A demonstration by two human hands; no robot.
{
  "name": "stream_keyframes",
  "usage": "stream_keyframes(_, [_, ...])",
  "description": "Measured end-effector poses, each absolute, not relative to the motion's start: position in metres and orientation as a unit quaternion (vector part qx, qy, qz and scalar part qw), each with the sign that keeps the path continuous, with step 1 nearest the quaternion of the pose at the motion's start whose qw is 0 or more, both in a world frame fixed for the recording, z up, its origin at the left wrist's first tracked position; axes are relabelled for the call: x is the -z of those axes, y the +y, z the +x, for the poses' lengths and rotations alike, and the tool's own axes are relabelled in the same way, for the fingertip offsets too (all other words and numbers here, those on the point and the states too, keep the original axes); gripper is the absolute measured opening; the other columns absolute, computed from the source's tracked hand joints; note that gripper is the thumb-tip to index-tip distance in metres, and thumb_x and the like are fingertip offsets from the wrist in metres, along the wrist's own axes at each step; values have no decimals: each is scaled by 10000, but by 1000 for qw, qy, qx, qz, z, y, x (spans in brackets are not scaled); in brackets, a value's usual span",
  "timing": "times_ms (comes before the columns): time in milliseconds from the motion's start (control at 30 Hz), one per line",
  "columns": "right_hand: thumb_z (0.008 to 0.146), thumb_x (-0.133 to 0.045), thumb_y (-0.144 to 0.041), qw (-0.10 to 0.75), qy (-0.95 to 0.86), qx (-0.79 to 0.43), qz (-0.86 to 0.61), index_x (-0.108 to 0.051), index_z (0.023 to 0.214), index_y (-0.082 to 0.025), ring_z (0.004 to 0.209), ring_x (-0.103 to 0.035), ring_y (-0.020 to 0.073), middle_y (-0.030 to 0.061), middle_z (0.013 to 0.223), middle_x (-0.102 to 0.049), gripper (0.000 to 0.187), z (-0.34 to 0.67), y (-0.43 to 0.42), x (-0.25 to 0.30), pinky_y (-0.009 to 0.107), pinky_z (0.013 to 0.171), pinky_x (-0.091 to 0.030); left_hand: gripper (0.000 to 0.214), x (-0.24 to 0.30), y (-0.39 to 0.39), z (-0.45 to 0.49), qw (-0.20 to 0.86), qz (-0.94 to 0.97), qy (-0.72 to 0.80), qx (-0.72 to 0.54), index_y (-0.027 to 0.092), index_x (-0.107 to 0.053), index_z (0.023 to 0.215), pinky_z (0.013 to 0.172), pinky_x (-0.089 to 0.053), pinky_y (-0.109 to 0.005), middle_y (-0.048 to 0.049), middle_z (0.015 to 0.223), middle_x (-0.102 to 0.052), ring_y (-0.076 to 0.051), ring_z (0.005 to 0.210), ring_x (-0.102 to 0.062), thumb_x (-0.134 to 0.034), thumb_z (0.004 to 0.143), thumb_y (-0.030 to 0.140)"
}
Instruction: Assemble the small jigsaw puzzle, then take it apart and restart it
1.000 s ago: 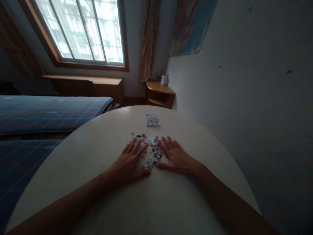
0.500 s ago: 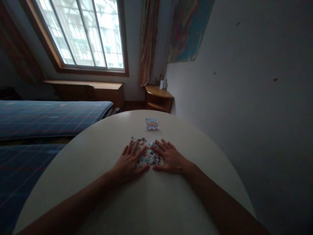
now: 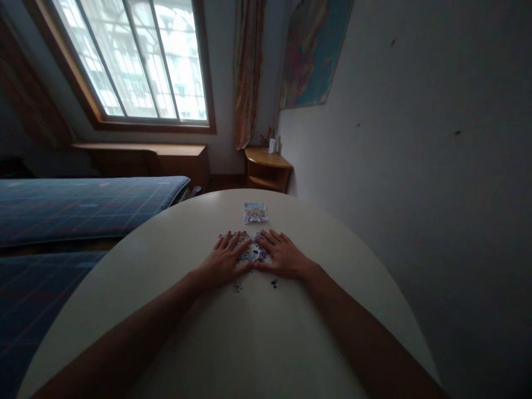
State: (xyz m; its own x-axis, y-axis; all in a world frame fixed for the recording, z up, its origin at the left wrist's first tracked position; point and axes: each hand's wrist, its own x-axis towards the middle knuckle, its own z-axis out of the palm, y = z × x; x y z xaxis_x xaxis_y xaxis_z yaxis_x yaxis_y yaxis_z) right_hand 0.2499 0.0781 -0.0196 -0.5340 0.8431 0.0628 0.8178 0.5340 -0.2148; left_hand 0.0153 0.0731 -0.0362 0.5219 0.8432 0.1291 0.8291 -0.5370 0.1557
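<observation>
Blue and mixed-colour pieces (image 3: pixel 249 255) lie clustered on the white table (image 3: pixel 249 349), between and partly under both hands. Left hand (image 3: pixel 224 262): palm down, fingers spread, nothing gripped. Right hand (image 3: pixel 283 258): likewise flat and spread, nothing gripped. Thumb tips close together; contact cannot be confirmed. Two stray groups (image 3: pixel 274 284) lie nearer the person. Beyond the cluster: printed card (image 3: pixel 255 213), then window (image 3: pixel 137 61).
</observation>
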Motion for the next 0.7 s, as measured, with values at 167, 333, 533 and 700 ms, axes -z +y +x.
stream_keyframes(167, [971,-373,-636,150,-869,-96,-462,-521,1430,-263,1447,-340,301,80,1548,-429,610,256,84,25,542,1178,-238,653,39,69,15,31,873,471,-124,302,-341,1535,1213,-169,-534,-52,1634,-237,-330,1516,-85,-341,981,647])
stream_keyframes(333, [964,-523,-439,231,-858,-95,-449,-615,1324,-227,1296,-524,247,93,1379,-602,428,260,89,27,448,1126,-365,591,40,67,18,26,855,497,-150,226,-372,1518,1224,-202,-494,-59,1602,-321,-282,1506,-191,-400,999,507])
stream_keyframes(533, [904,-616,-389,232,-861,-86,-444,-631,1287,-221,1291,-518,263,102,1374,-592,418,260,81,26,464,1120,-369,645,37,63,17,39,863,478,-156,218,-348,1521,1218,-214,-525,-63,1607,-310,-304,1503,-197,-491,951,485])
stream_keyframes(700, [875,-650,-428,213,-869,-78,-440,-595,1327,-227,1340,-468,279,106,1419,-555,497,259,75,21,488,1139,-334,708,32,60,13,51,881,446,-151,217,-316,1530,1222,-195,-530,-65,1620,-277,-310,1508,-173,-542,919,496])
